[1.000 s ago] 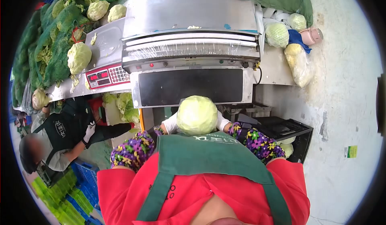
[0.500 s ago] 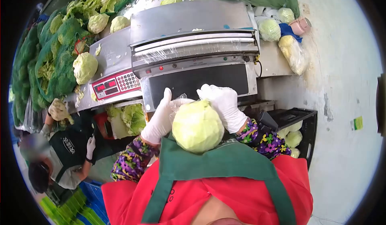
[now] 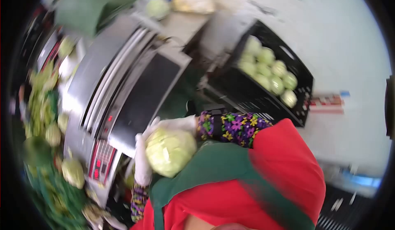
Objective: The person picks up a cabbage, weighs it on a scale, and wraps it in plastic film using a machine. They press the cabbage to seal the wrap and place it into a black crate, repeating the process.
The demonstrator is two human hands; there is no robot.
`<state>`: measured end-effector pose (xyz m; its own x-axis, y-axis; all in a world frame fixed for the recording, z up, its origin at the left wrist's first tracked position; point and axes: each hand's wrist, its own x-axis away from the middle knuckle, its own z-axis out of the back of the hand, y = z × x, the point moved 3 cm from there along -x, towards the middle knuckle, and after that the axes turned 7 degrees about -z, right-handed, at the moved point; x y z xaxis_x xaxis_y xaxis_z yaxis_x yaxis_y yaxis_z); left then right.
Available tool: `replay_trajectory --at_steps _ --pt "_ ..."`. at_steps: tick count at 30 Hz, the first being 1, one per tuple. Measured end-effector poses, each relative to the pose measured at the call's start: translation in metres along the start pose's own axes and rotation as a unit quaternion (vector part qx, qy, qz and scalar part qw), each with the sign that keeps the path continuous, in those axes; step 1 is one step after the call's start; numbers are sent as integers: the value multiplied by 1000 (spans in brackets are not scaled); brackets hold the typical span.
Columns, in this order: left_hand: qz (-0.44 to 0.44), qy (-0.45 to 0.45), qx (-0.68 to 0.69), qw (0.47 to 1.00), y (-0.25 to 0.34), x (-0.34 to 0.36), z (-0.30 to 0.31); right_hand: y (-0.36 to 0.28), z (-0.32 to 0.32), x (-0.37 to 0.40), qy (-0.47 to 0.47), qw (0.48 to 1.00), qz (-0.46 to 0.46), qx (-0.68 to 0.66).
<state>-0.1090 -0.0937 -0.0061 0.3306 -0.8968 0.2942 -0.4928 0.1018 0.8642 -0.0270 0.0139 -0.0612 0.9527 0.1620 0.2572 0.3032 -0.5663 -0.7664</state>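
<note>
A pale green cabbage [image 3: 170, 152], shiny as if wrapped in film, is held close against my green apron [image 3: 218, 162]. My left hand [image 3: 142, 164], in a white glove, is closed along its left side. Over the top of the cabbage lies my right hand [image 3: 177, 124], also white-gloved and gripping it. Parts of the fingers are hidden behind the cabbage or blurred. Just beyond my hands stands the film wrapping machine [image 3: 144, 92] with its dark flat plate.
A black crate [image 3: 302, 71] holding several cabbages stands at the right. The red-panelled scale [image 3: 102, 160] is beside the machine at the left. Several unwrapped cabbages [image 3: 73, 172] and green net sacks [image 3: 53, 197] lie at the far left. A white wall [image 3: 341, 45] runs along the right.
My view and body have turned right, bringing the crate of cabbages into fuller view. The cabbage has come along in both hands, and my right hand now reaches over its top.
</note>
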Motion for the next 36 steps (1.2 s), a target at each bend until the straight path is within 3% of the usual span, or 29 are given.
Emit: replay_trajectory --at_steps 1,2,3,5,6,7,9,13,14,15,16,17,18,19,23,25,26,27,29,31,33,34,35,36 --pt "81 -21 96 992 -14 6 9 20 29 -5 88 982 38 163" --pt "85 -17 148 985 -25 2 14 -7 25 20 281 923 -57 258" --pt "89 -5 196 976 -34 -3 15 -7 39 37 299 941 -9 160" --pt "149 102 217 959 -37 -6 4 -52 11 95 273 960 -55 -23" --pt "153 93 177 968 -34 -11 -8 -60 3 113 242 970 -11 25" --pt "160 82 168 969 -37 -21 -21 -43 20 104 246 937 139 204" --pt "130 -99 183 969 -42 -43 -52 -53 28 136 332 893 111 281" --pt "36 -250 51 966 -26 -61 -172 -59 79 248 263 933 244 -41" --pt "54 -300 9 953 -24 -65 -191 -62 91 280 308 907 273 91" --pt "71 -347 -32 935 -24 -69 -204 -52 99 318 338 904 243 -98" --pt "74 -344 -43 935 -29 -73 -215 -36 127 372 462 837 234 177" --pt "69 -336 -42 938 -37 -82 -219 -38 122 416 482 842 207 129" --pt "69 -303 -71 948 -44 -88 -223 4 154 462 493 830 216 -148" --pt "69 -270 -102 955 -49 -93 -226 7 144 487 503 766 252 -310" --pt "94 -187 -107 972 -75 -109 -225 85 191 559 557 731 183 -350" --pt "97 -173 -124 972 -81 -112 -227 114 210 558 566 750 129 -318" --pt "98 -164 -137 972 -84 -114 -229 119 212 551 584 753 110 -281" --pt "101 -159 -140 972 -88 -115 -230 123 220 544 669 732 109 -67" --pt "102 -135 -130 977 -94 -117 -231 132 219 530 728 672 7 136" --pt "111 -126 -121 978 -95 -115 -237 130 215 529 735 650 -26 191" --pt "124 -93 -125 980 -97 -113 -237 133 220 543 750 659 55 31" --pt "124 -91 -126 980 -99 -112 -237 143 229 552 780 620 52 -72" --pt "129 -84 -139 978 -102 -112 -235 145 235 559 771 624 39 -118" --pt "133 -76 -151 976 -104 -112 -233 152 242 558 737 623 -28 -259"
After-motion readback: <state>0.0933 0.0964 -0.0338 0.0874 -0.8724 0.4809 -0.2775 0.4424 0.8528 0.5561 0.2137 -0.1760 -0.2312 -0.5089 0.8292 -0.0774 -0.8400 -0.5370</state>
